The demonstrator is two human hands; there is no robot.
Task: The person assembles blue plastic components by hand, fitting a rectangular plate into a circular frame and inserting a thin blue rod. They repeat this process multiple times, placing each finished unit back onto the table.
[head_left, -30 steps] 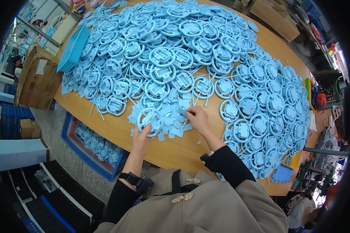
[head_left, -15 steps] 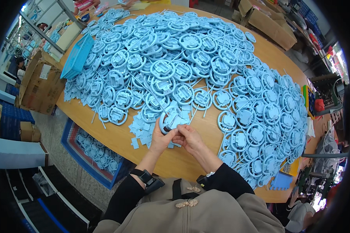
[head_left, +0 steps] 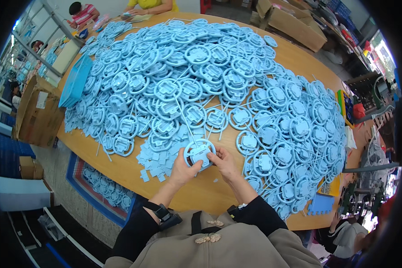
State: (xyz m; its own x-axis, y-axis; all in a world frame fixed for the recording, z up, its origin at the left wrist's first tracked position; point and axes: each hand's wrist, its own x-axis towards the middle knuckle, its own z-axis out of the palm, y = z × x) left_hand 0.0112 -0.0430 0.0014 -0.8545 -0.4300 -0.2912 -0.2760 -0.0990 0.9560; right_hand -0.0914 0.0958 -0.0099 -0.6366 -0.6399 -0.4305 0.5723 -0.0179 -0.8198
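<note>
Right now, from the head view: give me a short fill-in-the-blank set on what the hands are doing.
1. Both hands hold one round light blue plastic ring part above the ____ table.
2. The left hand wears a dark ____ on its wrist.
3. Small flat blue pieces lie to the ____ of the left hand.

Missing words: wooden; watch; left

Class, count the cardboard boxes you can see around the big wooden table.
2: one open cardboard box beside the table's left edge, one long cardboard box beyond its far right edge. Others may be hidden.
</note>
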